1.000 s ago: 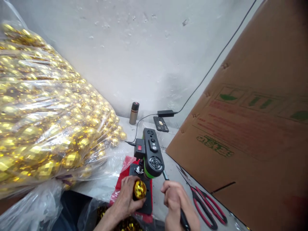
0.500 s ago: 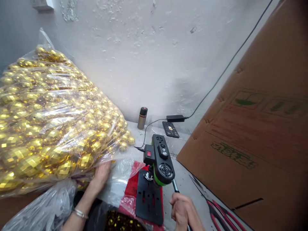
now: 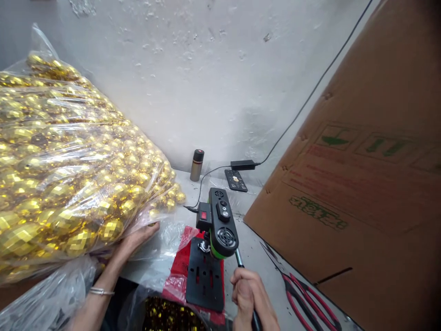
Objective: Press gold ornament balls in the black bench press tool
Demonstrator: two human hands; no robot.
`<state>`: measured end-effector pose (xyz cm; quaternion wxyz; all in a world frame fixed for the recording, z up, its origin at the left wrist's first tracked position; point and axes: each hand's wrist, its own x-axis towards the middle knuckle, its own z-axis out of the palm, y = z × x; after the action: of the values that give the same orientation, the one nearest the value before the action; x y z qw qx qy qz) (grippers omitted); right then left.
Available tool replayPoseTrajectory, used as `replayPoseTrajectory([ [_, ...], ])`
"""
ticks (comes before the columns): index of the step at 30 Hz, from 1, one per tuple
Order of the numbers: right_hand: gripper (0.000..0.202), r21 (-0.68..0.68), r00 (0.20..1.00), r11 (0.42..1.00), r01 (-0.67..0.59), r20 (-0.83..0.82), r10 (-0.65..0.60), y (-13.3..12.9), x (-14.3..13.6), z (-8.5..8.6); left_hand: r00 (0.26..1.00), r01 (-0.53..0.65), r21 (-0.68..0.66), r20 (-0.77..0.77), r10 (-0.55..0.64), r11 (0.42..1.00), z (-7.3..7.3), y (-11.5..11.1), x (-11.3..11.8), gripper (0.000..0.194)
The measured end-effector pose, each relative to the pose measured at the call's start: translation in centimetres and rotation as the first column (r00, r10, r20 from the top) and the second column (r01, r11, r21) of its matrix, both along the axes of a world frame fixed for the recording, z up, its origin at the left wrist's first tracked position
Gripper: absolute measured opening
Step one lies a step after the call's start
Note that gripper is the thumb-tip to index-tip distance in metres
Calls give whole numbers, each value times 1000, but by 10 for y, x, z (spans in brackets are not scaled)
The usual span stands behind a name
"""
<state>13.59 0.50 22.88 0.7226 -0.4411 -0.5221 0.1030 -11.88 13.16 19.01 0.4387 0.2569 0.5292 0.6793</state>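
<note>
Hands apart: your right hand (image 3: 253,296) is clamped on the black handle (image 3: 256,321); your left hand (image 3: 140,238) meets the edge of the clear bag (image 3: 79,156), its grip indeterminable. Gold balls (image 3: 112,230) fill the bag; tugging snagged plastic could spill them. A second ago, your left hand held one at the black plate (image 3: 206,287).

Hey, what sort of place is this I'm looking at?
Probably a small workshop or packing area: there's a big clear bag of gold balls, a black machine with a red switch, and a large cardboard box.
</note>
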Motion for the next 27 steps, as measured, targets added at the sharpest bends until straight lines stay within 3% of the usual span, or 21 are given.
replayPoseTrajectory([
  [3,32,-15,999,1000,-1,42,1,2,7,3,987,163,-51,4,-163,985,-6,-19,22,13],
  [6,31,-8,990,999,-50,133,50,6,17,12,926,377,-123,60,-372,918,-26,-42,55,40],
  [8,31,-6,985,997,-75,157,75,9,21,20,891,453,-172,115,-439,875,-44,-53,79,58],
  [11,32,-25,983,996,-89,159,92,12,24,29,880,475,-227,115,-461,850,-67,-61,108,76],
  [13,32,-16,979,995,-100,175,101,12,24,31,880,469,-241,38,-474,850,-77,-63,121,82],
  [18,28,-10,963,994,-111,247,110,8,26,28,854,386,-107,-334,-399,916,-86,-67,134,66],
  [27,24,-2,951,995,-102,293,98,4,27,26,552,488,-58,-752,-360,871,-98,-84,126,56],
])
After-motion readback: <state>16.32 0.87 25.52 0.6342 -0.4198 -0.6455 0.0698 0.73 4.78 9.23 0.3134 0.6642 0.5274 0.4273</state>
